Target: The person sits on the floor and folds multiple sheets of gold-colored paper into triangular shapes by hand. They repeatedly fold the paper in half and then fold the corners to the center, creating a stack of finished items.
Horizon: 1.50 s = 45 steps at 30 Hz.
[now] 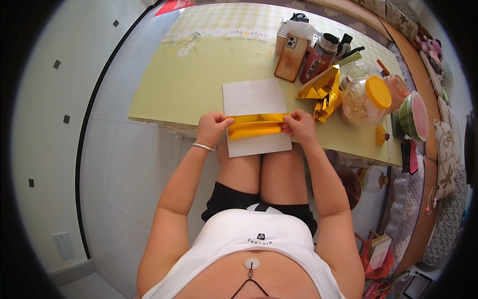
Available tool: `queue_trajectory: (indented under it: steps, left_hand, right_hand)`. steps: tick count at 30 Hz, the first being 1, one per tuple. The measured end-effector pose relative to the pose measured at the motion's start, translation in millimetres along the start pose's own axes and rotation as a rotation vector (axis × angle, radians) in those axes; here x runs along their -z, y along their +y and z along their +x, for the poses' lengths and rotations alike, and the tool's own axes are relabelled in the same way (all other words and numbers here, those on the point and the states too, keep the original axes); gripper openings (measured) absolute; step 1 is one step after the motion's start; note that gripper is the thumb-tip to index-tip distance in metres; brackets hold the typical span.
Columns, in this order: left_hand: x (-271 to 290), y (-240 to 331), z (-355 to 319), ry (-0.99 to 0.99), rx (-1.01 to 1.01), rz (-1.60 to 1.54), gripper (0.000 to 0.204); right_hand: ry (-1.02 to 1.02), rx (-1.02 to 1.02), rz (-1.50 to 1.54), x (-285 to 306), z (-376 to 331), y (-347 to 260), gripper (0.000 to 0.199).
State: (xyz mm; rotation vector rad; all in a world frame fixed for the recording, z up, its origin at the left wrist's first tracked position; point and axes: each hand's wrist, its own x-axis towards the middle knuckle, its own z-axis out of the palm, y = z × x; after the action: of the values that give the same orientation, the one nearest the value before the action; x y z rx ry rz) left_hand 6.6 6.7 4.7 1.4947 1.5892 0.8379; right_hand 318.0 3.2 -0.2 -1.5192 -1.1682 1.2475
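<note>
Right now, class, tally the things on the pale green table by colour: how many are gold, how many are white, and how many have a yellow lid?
Gold: 2, the gold foil sheet folded between both hands and the heap of gold foil pieces.
White: 1, the white rectangular board.
Yellow-lidded: 1, the clear jar with yellow lid.
Total: 4

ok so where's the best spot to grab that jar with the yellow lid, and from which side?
Probably the clear glass body of the jar, just behind the yellow lid. It lies tipped, lid pointing right, so come from above, fingers wrapping its round sides. Gold foil crowds its left.
</note>
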Motion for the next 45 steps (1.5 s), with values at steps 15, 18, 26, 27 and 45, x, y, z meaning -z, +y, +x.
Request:
queue_trajectory:
  steps: [15,18,26,27,45]
  left_hand:
    - [-21.5,23.6,-18.2,0.202,-0.148,-0.231,0.013]
    - [-13.8,31.8,-6.1,0.121,0.054,-0.517,0.011]
    - [-19.3,11.1,-18.0,0.064,0.192,-0.649,0.005]
    - [-18.7,6.1,-18.0,0.059,0.192,-0.653,0.005]
    - [-23.5,-2.3,-32.0,0.192,-0.161,-0.004,0.019]
  right_hand:
    - [0.128,0.122,-0.100,-6.9,-9.1,3.3,0.025]
    - [0.121,0.136,-0.115,-9.0,-5.5,0.9,0.025]
    - [0.064,0.109,0.063,-6.4,1.6,20.3,0.021]
    - [0.064,0.112,0.046,-6.1,1.8,21.7,0.021]
    - [0.170,0.180,-0.299,-3.5,1.1,26.9,0.021]
